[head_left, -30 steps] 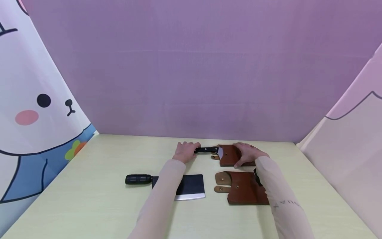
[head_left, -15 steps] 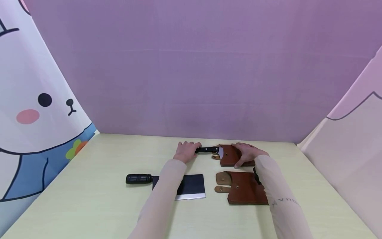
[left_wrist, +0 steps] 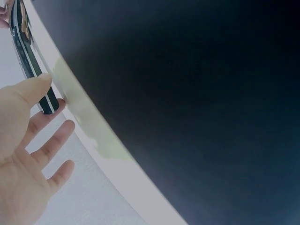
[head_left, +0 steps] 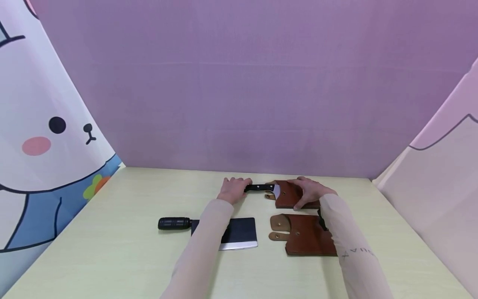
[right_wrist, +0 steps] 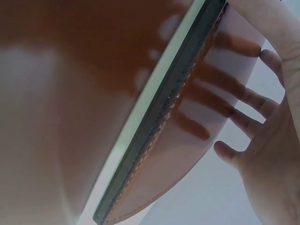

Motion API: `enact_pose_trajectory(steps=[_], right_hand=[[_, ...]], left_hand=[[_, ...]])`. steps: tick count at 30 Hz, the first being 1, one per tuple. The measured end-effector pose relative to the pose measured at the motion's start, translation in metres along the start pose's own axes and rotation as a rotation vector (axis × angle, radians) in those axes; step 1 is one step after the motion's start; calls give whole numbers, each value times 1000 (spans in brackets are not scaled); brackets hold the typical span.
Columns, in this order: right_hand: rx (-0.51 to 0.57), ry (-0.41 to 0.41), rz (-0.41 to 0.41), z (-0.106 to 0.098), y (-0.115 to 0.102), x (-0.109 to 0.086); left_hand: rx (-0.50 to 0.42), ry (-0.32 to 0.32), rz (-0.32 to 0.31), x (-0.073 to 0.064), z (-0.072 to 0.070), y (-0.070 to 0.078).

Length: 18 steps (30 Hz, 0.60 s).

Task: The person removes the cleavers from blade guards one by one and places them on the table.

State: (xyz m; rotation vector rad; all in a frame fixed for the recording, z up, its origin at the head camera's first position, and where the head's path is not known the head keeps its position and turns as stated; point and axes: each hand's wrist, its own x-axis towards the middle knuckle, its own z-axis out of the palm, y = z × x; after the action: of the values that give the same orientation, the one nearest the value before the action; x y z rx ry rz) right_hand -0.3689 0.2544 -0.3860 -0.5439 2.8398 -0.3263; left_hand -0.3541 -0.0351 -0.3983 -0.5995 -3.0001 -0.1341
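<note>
In the head view a cleaver with a black riveted handle lies toward the back of the table, most of its blade inside a brown leather sheath. Only a silver strip of blade by the handle shows. My left hand pinches the handle's end between thumb and index finger; in the left wrist view the other fingers are spread off the handle. Across the sheath my right hand holds it, thumb at the near edge and fingers toward the far edge. The right wrist view shows fingertips against the glossy leather.
Nearer on the table, a dark-bladed cleaver lies partly under my left sleeve, handle pointing left. A second brown sheath with two tan straps lies right of it, partly under my right forearm. A purple cloth backdrop stands behind.
My right hand's fingers have shifted very slightly to the left along the sheath's far edge. The left hand, the cleaver and the other things stay where they were.
</note>
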Motion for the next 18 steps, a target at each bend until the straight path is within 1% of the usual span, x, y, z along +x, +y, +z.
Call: enact_pose_trajectory(steps=[7, 14, 18], right_hand=[[-58, 38, -29, 0, 1, -2], [-78, 74, -37, 0, -2, -6], [-89, 95, -64, -1, -3, -8]], left_hand=[[2, 0, 3, -1, 0, 0], [23, -4, 3, -1, 1, 2], [32, -14, 2, -1, 1, 3]])
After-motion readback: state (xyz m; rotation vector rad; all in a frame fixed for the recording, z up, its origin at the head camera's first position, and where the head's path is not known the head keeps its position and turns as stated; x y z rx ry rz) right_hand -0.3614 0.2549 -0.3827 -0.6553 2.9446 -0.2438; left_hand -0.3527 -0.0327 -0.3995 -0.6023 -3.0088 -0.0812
